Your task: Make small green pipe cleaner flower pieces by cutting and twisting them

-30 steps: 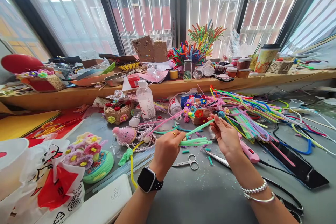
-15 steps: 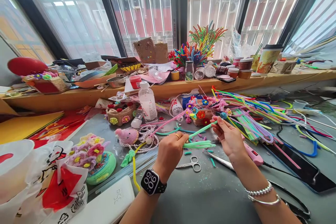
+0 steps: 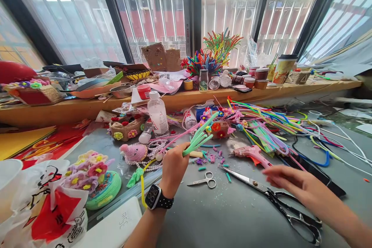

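Observation:
My left hand (image 3: 176,166), a watch on its wrist, is closed around a bunch of mint-green pipe cleaners (image 3: 200,137) that fan out up and to the right. My right hand (image 3: 299,184) holds nothing. Its fingers stretch leftward, slightly blurred, over large scissors (image 3: 255,183) with black handles lying on the table. Just beyond those fingertips is a pink glue gun (image 3: 252,154). Small silver scissors (image 3: 205,180) lie below the bunch, among short cut bits of purple and teal pipe cleaner (image 3: 212,159).
Loose colourful pipe cleaners (image 3: 270,120) spread at the back right. A clear bottle (image 3: 157,114), a flower-trimmed basket (image 3: 128,128) and a pink crocheted piece (image 3: 135,152) stand left of centre. A white box (image 3: 116,224) and plastic bag (image 3: 55,209) occupy the front left.
My right hand has let go of the green pipe cleaner and moved right and down, uncovering the large scissors and glue gun. My left hand has tilted the bunch upward. The view has shifted slightly.

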A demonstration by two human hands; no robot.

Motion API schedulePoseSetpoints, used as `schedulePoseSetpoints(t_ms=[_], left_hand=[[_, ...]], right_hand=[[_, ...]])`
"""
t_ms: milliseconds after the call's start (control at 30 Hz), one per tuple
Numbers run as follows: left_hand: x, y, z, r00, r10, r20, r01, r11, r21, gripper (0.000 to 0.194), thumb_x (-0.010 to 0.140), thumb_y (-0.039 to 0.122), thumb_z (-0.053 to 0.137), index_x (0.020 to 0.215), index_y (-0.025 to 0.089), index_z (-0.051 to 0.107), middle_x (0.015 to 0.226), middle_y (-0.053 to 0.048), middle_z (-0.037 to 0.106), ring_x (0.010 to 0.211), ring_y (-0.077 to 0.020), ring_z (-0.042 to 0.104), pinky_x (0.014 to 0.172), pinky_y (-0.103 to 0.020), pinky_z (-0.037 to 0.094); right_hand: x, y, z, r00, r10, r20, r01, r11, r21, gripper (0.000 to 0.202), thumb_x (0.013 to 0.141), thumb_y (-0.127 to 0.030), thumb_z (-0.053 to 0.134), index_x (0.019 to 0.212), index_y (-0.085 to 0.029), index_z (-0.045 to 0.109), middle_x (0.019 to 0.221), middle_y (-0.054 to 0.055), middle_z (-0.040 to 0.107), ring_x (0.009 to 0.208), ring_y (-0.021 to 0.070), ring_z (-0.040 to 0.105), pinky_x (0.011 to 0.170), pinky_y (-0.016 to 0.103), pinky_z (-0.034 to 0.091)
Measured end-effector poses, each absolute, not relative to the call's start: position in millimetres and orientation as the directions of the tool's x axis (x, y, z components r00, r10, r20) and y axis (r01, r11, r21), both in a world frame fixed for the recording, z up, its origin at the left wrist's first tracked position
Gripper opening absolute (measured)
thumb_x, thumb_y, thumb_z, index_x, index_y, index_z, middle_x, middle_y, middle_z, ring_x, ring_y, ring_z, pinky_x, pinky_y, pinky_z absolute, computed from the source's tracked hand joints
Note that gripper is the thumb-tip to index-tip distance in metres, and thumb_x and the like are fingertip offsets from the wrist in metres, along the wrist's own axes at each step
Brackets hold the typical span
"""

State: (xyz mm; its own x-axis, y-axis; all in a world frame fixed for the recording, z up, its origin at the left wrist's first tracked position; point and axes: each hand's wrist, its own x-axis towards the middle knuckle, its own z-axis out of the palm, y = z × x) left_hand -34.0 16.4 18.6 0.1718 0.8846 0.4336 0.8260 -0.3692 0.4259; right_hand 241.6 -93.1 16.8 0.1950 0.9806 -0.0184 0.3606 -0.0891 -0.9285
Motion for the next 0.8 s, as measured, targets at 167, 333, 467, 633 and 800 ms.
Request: schedulePoseSetpoints(t_ms=[167,333,467,633,800], left_hand=[[-29,18,17,0.154,0.952,0.265,0.592,-0.304,0.747,0.025,0.075,0.030,0.045,0.079,0.020,0.066,0.057,0.000,0.063,0.042,-0.0096,0.045,0.046,-0.021,0.032],[-27,20,22,0.216,0.976,0.034,0.203,-0.079,0.976,0.032,0.063,0.045,0.057,0.070,0.014,0.065,0.059,0.000,0.060,0.036,-0.0038,0.028,0.038,-0.019,0.023],[-28,19,27,0.280,0.958,-0.064,0.033,0.057,0.998,0.032,0.059,0.045,0.061,0.065,0.013,0.063,0.042,0.006,0.041,0.037,-0.0029,0.020,0.037,-0.020,0.013],[-30,19,28,0.283,0.954,-0.101,-0.078,0.128,0.989,0.029,0.056,0.041,0.066,0.060,0.012,0.059,0.039,0.010,0.028,0.037,-0.0022,0.016,0.038,-0.020,0.009],[-31,21,23,0.257,0.962,-0.091,-0.153,0.134,0.979,0.028,0.057,0.037,0.067,0.063,0.011,0.059,0.039,0.010,0.030,0.037,-0.0018,0.017,0.038,-0.020,0.009]], right_hand=[[293,-149,-21,0.236,0.972,-0.004,0.790,-0.194,-0.582,0.023,0.056,-0.038,0.060,0.073,-0.026,0.069,0.075,0.005,0.069,0.066,0.0234,0.064,0.059,0.029,0.053],[284,-151,-35,0.109,0.990,0.085,0.921,-0.069,-0.382,0.023,0.058,-0.030,0.056,0.078,-0.026,0.067,0.082,0.006,0.067,0.073,0.0235,0.063,0.062,0.030,0.052],[268,-136,-32,0.063,0.997,0.050,0.949,-0.044,-0.311,0.025,0.053,-0.017,0.051,0.075,-0.024,0.062,0.079,0.005,0.064,0.073,0.0219,0.061,0.062,0.030,0.049],[267,-124,-31,0.059,0.993,-0.097,0.942,-0.088,-0.325,0.016,0.051,-0.015,0.046,0.062,-0.021,0.056,0.061,0.001,0.060,0.057,0.0175,0.055,0.051,0.024,0.042],[273,-137,-31,0.061,0.978,-0.202,0.750,-0.178,-0.637,0.012,0.055,-0.027,0.055,0.062,-0.023,0.064,0.062,0.003,0.066,0.057,0.0201,0.059,0.050,0.024,0.045]])
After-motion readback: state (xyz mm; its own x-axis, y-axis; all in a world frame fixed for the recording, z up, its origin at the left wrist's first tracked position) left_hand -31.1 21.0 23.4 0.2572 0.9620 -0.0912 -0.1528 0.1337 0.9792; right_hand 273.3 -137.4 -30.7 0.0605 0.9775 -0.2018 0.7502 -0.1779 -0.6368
